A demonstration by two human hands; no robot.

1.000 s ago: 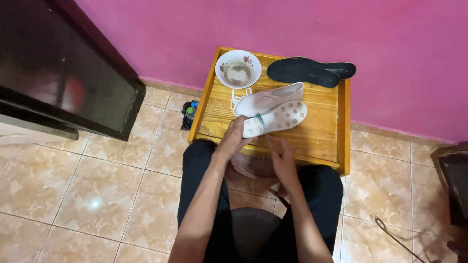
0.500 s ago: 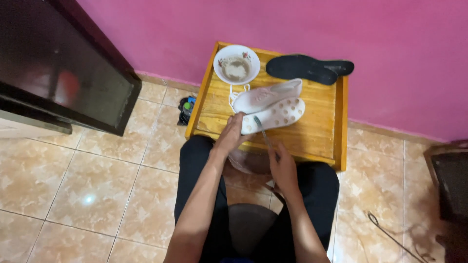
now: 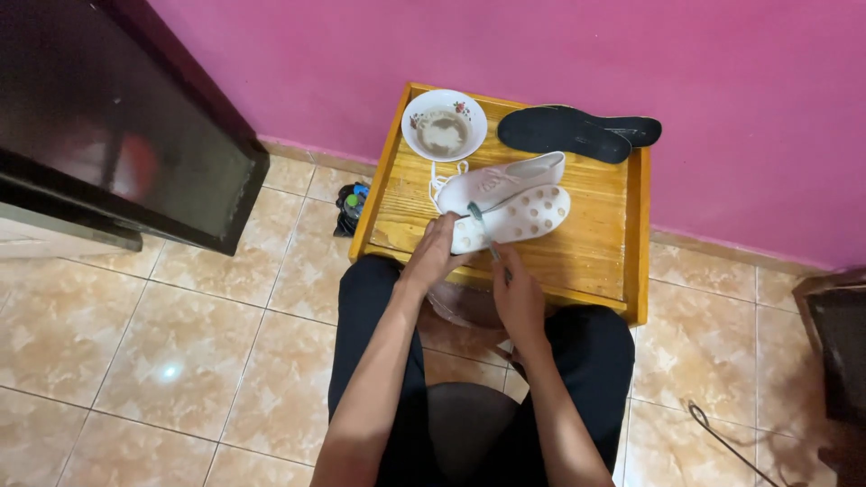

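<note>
Two white shoes lie on a low wooden table (image 3: pixel 595 243); the nearer shoe (image 3: pixel 523 215) shows its sole with round studs, the other white shoe (image 3: pixel 505 177) lies just behind it. My left hand (image 3: pixel 435 252) holds the heel end of the nearer shoe. My right hand (image 3: pixel 516 293) grips a thin green-handled brush (image 3: pixel 483 227) whose tip rests on that shoe's sole.
A white bowl (image 3: pixel 444 124) with murky liquid stands at the table's back left, white laces (image 3: pixel 442 178) beside it. Two black insoles (image 3: pixel 568 132) lie at the back against the pink wall. A dark cabinet (image 3: pixel 108 126) stands left; small items (image 3: pixel 350 206) lie on the tiled floor.
My hands stay on the shoe; the brush has shifted slightly along the sole. The view has moved a little.
</note>
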